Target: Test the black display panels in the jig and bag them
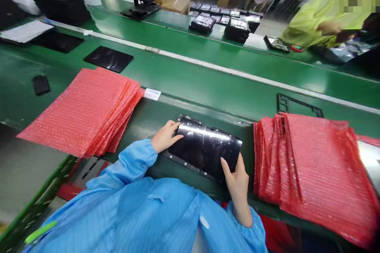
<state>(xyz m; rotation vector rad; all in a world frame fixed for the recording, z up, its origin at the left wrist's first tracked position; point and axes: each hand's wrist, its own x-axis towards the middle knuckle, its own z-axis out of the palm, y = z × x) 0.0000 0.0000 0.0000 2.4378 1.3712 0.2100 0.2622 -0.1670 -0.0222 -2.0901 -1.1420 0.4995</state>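
Head view: got the panel [202, 148] right between my hands over the desk [142, 120], long axis running left to right, roughly along the desk. Left hand [166, 136] clamped on one end, right hand [237, 176] on the other, so neither's nearer.

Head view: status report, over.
Left grip touching, right grip holding glossy black panel. Panel shiny side up. Red bubble-wrap stacks both sides, none covering it.
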